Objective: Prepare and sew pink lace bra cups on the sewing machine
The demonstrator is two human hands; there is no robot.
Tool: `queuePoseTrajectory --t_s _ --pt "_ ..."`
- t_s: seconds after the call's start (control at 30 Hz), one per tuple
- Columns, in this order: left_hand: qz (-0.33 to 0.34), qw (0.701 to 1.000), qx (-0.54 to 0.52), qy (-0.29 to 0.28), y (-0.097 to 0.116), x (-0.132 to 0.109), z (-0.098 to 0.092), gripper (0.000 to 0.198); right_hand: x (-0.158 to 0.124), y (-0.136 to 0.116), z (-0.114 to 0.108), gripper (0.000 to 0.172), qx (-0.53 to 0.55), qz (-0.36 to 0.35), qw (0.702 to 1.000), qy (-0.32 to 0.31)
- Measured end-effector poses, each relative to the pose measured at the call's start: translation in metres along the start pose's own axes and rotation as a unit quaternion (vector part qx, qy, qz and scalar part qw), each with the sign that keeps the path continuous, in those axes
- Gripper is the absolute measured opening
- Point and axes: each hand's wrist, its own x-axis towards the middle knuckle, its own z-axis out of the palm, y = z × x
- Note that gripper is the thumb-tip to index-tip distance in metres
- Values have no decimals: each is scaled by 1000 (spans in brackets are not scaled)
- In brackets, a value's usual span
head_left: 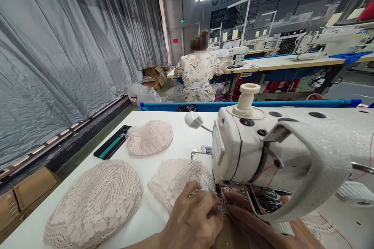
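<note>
Head view: left hand (191, 218) and right hand (257, 223) pinch soft, flimsy lace (178, 177) by its edge under the sewing machine (280, 151).

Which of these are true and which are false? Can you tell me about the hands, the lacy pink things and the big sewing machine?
1. Both hands rest on lace at the sewing machine. True: the left hand and right hand press the lace piece by the needle.
2. The lace is bright green. False: it is pale pink.
3. Two more lace piles lie on the white table. True: a near lace pile and a far lace pile.
4. Nobody else is in the room. False: a person sits farther back.
</note>
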Motion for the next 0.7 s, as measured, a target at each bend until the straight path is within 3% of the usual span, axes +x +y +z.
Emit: queuePoseTrajectory --t_s 0.33,0.7 --pt "0 1000 20 -6 1 1 -2 17 1 2 -1 38 -1 12 1000 -9" --pt "-9 1000 15 8 1 -1 2 6 3 2 -12 30 -22 -16 999 -24"
